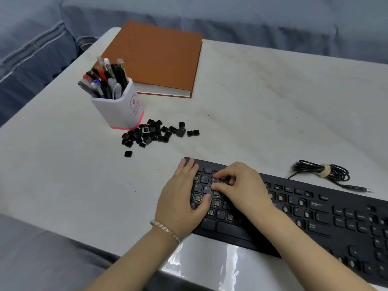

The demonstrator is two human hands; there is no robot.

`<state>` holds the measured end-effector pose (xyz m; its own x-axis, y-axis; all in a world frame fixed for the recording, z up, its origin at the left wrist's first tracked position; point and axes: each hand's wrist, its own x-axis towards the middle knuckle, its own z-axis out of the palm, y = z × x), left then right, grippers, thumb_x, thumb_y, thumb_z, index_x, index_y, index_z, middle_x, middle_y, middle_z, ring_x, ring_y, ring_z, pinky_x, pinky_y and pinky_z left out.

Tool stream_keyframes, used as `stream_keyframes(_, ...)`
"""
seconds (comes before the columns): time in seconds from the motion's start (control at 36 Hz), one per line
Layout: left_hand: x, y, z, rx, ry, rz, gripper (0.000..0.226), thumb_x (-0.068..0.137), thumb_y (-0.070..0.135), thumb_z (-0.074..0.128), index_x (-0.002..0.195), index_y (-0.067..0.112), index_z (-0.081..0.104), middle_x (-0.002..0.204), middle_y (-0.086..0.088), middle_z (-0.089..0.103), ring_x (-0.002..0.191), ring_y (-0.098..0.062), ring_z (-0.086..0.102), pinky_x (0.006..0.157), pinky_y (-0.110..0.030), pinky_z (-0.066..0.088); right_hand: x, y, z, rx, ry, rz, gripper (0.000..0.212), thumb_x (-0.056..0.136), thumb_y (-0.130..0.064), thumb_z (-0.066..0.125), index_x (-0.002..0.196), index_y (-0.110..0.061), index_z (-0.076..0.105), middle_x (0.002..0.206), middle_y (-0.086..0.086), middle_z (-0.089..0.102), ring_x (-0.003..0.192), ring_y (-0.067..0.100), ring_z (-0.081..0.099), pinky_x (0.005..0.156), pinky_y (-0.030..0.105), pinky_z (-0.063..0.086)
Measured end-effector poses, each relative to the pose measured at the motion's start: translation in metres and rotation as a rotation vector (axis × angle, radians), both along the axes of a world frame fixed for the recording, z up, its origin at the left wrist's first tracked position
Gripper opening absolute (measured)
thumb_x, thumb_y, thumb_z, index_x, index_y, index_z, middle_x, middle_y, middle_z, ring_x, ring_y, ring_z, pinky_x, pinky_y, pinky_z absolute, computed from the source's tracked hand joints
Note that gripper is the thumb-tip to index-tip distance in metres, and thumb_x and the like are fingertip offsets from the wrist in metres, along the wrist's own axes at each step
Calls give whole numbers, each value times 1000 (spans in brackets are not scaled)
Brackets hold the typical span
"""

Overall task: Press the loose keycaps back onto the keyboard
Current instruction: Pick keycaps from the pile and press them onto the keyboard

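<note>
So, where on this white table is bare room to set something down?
Free: right of the brown hardcover book, beyond the black keyboard; also left of the keyboard. Crowded: around the white pen holder and the loose black keycaps.

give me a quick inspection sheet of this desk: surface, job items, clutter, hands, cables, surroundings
surface: white table, scuffed, glossy at the near edge.
job's things: black keyboard with many bare switches; loose keycaps heaped beside the pen pot, one stray keycap nearer the keyboard.
clutter: pen pot full of pens; brown book behind it.
grips: left hand rests flat on the keyboard's left end; right hand, fingers curled, seems to pinch a keycap over the upper rows.
cables: black USB cable coiled and tied, plug lying loose on the table beyond the keyboard.
surroundings: blue-grey fabric around the table.
</note>
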<state>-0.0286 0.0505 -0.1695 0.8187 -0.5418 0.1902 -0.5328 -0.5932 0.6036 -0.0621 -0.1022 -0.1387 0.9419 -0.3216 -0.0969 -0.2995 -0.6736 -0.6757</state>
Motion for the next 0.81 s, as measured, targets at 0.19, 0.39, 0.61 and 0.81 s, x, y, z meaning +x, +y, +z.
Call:
stream_keyframes(0.19,0,-1,3,1,-1,5,66,78,42,45,132,4,48,143,-6,41,138,-16,26,107,-26,27,-3,0,-1,44,-55,-17,17,69,-27,77,85,-27,71,73,-17,52,65,-2,46,67,22,38)
stream_keyframes(0.39,-1,-1,5,-6,0,8,65,78,40,46,130,2,49,141,-8,43,137,-20,29,106,-30,30,0,0,2,11,-22,-8,18,69,-33,76,86,-30,72,69,-21,48,63,-4,45,66,24,39)
stream_keyframes(0.61,-1,0,2,-4,4,8,62,79,38,51,131,3,49,143,-6,41,138,-18,27,107,-29,30,-13,7,-8,-261,-242,72,16,70,-19,78,86,-17,74,76,-4,57,69,18,56,57,24,44)
stream_keyframes(0.81,1,0,1,-16,-12,0,64,78,40,46,131,3,49,143,-5,41,138,-19,27,107,-27,28,-29,11,-18,-625,-407,168,31,82,-26,49,95,-9,72,80,10,62,64,26,57,52,29,41)
